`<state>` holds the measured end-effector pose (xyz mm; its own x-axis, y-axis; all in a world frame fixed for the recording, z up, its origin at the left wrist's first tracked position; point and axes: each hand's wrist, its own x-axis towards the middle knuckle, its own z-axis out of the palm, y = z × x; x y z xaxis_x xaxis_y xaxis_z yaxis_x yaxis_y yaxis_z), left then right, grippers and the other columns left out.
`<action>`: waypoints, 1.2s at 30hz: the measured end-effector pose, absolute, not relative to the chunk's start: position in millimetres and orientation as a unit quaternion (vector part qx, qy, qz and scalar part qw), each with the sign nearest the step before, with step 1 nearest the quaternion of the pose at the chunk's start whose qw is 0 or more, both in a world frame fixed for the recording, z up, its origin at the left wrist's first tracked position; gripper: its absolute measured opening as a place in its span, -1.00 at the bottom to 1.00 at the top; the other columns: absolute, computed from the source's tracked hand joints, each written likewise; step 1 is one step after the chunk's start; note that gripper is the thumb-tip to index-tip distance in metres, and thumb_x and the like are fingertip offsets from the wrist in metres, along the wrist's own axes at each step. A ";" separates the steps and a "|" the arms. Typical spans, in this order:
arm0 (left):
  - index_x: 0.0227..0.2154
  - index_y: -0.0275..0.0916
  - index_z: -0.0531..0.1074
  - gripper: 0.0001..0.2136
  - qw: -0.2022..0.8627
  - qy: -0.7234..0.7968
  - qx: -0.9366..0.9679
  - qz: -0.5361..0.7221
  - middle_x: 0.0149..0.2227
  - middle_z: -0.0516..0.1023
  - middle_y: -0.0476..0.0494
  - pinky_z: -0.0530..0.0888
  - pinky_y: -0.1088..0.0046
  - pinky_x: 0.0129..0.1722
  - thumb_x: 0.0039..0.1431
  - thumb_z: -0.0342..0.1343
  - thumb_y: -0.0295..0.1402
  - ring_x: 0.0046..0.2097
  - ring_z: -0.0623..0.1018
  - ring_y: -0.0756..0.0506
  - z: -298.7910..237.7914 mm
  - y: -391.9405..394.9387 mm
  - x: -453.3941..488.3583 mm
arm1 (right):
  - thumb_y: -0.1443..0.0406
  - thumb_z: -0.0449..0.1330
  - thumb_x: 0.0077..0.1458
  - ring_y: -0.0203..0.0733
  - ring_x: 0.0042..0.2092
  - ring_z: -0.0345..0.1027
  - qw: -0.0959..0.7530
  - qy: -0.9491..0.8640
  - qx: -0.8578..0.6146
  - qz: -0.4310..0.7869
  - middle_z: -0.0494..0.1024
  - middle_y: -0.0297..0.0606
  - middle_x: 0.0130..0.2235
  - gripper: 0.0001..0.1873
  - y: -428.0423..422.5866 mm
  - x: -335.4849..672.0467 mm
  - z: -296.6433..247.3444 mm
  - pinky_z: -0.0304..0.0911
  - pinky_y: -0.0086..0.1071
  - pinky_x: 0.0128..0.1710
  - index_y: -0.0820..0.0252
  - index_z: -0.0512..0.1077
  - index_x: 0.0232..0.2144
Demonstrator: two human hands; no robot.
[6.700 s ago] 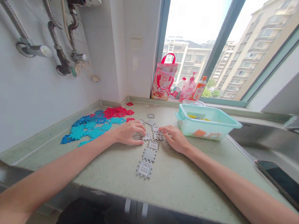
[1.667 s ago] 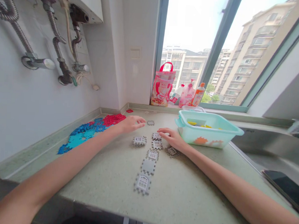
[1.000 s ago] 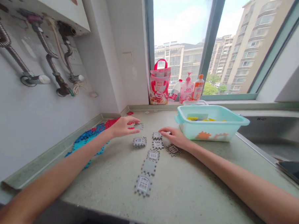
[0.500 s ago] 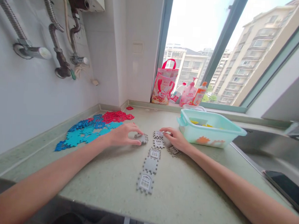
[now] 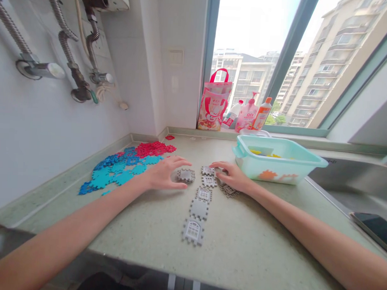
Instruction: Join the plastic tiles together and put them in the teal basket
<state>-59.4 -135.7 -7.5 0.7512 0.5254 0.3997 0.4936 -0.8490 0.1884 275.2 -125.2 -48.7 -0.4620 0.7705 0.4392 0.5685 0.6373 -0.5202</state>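
Note:
Fingers and thumb spread, my left hand [image 5: 165, 174] curves around a small stack of grey interlocking tiles [image 5: 186, 175] without closing on it. A column of grey tiles runs toward me along the counter: a plain square tile [image 5: 199, 209] lies between window-patterned ones, with an arched-window tile [image 5: 193, 231] nearest. At the column's far end, my right hand [image 5: 232, 176] has its fingertips at the edge of a grey window tile [image 5: 208, 170], finger and thumb apart. Partly beneath that hand lie darker grey window tiles [image 5: 229, 189].
Red tiles [image 5: 153, 149], dark blue tiles [image 5: 107, 161] and light blue tiles [image 5: 115, 174] are heaped at left. A mint plastic tub [image 5: 281, 149] holding pieces stands right, beside a steel sink [image 5: 349, 177] and a phone [image 5: 374, 232]. A bag [image 5: 214, 105] and bottles line the windowsill.
My left hand has opened wider, its fingers drawing back from the grey stack. My right hand stays by the far tile. The whole view has shifted slightly.

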 end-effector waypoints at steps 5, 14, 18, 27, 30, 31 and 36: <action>0.20 -0.07 0.49 -0.53 -0.115 0.229 0.943 0.213 0.32 0.41 -0.27 0.25 -0.11 0.34 0.27 0.24 -0.08 0.35 0.36 -0.37 -0.8 -150.0 -44.7 | 0.44 0.14 0.18 0.01 0.19 0.49 0.349 -0.846 -0.383 0.123 0.60 -0.13 0.18 -0.56 -124.5 276.2 -52.0 0.39 -0.07 0.19 0.07 0.62 0.04; 0.04 -0.22 0.55 -0.67 -0.166 0.172 0.961 0.137 0.02 0.67 -0.26 0.18 -0.04 0.27 0.41 0.02 -0.17 0.20 0.50 -0.32 -5.4 -177.6 13.2 | 0.40 0.15 0.23 0.04 0.12 0.54 0.312 -0.870 -0.369 0.095 0.69 -0.18 0.07 -0.61 -117.8 272.5 -56.7 0.35 0.00 0.23 0.05 0.67 -0.01; -0.03 -0.18 0.58 -0.72 -0.124 0.155 0.972 0.125 -0.06 0.71 -0.19 0.20 0.01 0.25 0.39 0.03 -0.24 0.12 0.55 -0.26 -5.0 -185.2 9.8 | 0.44 0.15 0.18 0.01 0.11 0.55 0.318 -0.864 -0.376 0.101 0.70 -0.19 0.05 -0.59 -121.6 270.1 -51.2 0.34 -0.03 0.24 0.07 0.68 -0.04; 0.07 -0.11 0.56 -0.65 -0.129 0.144 0.963 0.187 0.06 0.67 -0.16 0.30 -0.01 0.18 0.28 0.05 -0.35 0.11 0.54 -0.29 7.7 -171.0 -25.4 | 0.37 0.29 0.13 -0.06 -0.06 0.57 0.331 -0.848 -0.403 0.090 0.73 -0.22 -0.09 -0.72 -122.8 268.6 -54.1 0.40 -0.16 0.07 0.09 0.66 -0.10; -0.01 -0.07 0.58 -0.72 -0.137 0.110 0.961 0.212 -0.10 0.70 -0.12 0.35 0.04 0.12 0.27 0.11 -0.31 -0.03 0.57 -0.23 11.5 -166.2 -41.4 | 0.38 0.34 0.07 -0.08 -0.12 0.56 0.351 -0.822 -0.443 0.068 0.72 -0.20 -0.13 -0.72 -120.3 268.9 -52.6 0.42 -0.20 -0.02 0.12 0.66 -0.13; -0.01 -0.05 0.58 -0.74 -0.138 0.097 0.962 0.213 -0.13 0.70 -0.11 0.37 0.07 0.10 0.28 0.12 -0.30 -0.05 0.58 -0.22 11.9 -166.9 -43.6 | 0.38 0.34 0.06 -0.08 -0.11 0.57 0.365 -0.815 -0.445 0.064 0.72 -0.20 -0.12 -0.71 -122.0 269.8 -49.3 0.42 -0.20 -0.02 0.13 0.66 -0.13; 0.06 0.00 0.55 -0.64 -0.129 0.059 0.979 0.148 -0.06 0.70 -0.07 0.40 0.15 0.10 0.30 0.06 -0.46 0.03 0.58 -0.18 6.4 -179.8 -34.3 | 0.37 0.28 0.13 -0.10 0.01 0.57 0.409 -0.828 -0.371 0.103 0.70 -0.23 -0.02 -0.66 -160.4 278.5 -27.5 0.40 -0.18 0.14 0.11 0.60 -0.02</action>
